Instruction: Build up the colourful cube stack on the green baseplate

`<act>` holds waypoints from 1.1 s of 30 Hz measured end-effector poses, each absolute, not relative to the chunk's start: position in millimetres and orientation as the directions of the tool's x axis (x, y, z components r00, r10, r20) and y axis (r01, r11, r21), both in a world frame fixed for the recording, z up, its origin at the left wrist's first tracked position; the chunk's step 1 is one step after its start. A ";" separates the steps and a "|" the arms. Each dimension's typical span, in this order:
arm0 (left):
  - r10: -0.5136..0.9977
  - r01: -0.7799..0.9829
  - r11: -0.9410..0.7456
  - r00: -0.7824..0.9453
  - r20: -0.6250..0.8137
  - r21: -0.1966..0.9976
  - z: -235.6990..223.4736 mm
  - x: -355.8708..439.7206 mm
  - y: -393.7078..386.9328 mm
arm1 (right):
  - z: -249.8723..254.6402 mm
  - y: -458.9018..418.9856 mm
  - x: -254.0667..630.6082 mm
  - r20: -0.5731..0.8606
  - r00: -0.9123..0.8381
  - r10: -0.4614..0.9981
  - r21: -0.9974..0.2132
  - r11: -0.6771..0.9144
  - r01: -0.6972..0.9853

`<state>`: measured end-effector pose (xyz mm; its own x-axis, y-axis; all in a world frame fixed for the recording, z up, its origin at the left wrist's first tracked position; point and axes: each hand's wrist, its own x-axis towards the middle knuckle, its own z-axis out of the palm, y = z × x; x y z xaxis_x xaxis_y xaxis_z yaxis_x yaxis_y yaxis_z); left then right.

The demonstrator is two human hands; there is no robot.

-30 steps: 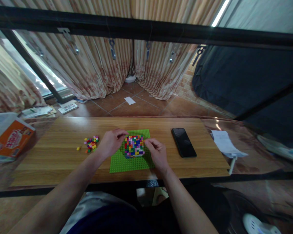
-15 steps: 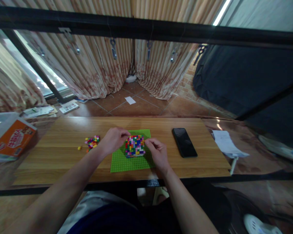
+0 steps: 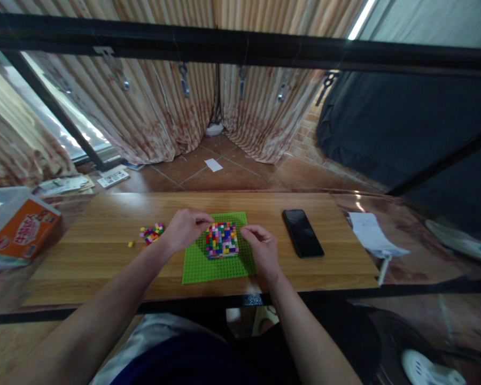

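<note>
A block of many-coloured toy bricks (image 3: 222, 240) stands on a green studded baseplate (image 3: 196, 270). My left hand (image 3: 186, 229) reaches to the block's far left corner, its thumb and fingers pinched together there; whatever lies between the tips is too small to see. On the other side, my right hand (image 3: 263, 247) is just off the block's right edge, over the baseplate. Its fingers are curled with thumb and forefinger close together, and I cannot make out anything between them. Left of my left wrist lies a small heap of loose bricks (image 3: 152, 233), partly hidden by my forearm.
The wooden table (image 3: 104, 267) carries a black phone (image 3: 302, 233) to the right and a single yellow brick (image 3: 131, 244) to the left. An orange and white box (image 3: 22, 230) stands past the left end. Paper sheets (image 3: 374, 235) lie beyond the right end.
My right hand has shifted slightly right, away from the block's edge. My left hand stays at the far left corner.
</note>
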<state>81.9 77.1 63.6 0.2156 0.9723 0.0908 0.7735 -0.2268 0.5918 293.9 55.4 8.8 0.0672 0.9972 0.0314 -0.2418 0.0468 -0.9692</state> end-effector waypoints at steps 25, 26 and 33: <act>0.950 0.646 -0.222 -0.026 0.312 0.730 26.2 57.9 31.7 | 15.5 65.9 291.6 0.275 -0.104 0.956 -0.923 0.292 0.250; 0.949 0.642 -0.215 -0.040 0.313 0.736 25.1 51.2 26.6 | 14.5 69.3 286.0 0.280 -0.098 0.955 -0.919 0.297 0.260; 0.951 0.689 -0.045 -0.193 0.243 0.723 12.4 -7.4 -12.1 | 4.9 89.4 253.7 0.131 -0.092 0.987 -0.964 0.149 0.222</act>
